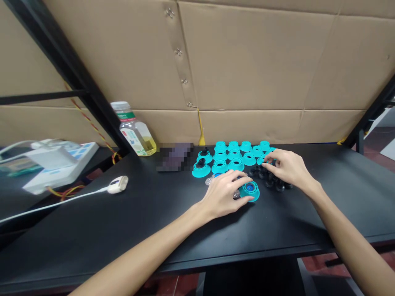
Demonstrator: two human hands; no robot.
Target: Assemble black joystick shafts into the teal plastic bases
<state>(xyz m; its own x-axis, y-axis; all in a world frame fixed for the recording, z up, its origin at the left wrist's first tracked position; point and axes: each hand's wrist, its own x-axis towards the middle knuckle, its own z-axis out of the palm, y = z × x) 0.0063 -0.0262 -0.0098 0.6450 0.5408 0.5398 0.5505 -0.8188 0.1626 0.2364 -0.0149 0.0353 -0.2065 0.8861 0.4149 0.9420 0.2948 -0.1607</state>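
Note:
My left hand (pixel 226 195) rests on the black table (pixel 154 213) with its fingers curled round a turquoise plastic cap (pixel 249 190) that has a blue insert. My right hand (pixel 285 166) hovers over a pile of small black parts (pixel 273 181), fingertips pinched together at its far edge; what they pinch is too small to make out. Behind both hands stand several turquoise caps (pixel 234 156) in rows, two at the left with black pieces on top. Small clear pieces (pixel 210 180) lie by my left hand.
A plastic bottle (pixel 134 131) of yellow liquid stands at the back left beside a black frame post. A blurred dark object (pixel 174 156) lies next to it. A white device on a cable (pixel 117 184) lies at the left. Cardboard (pixel 247 61) walls the back.

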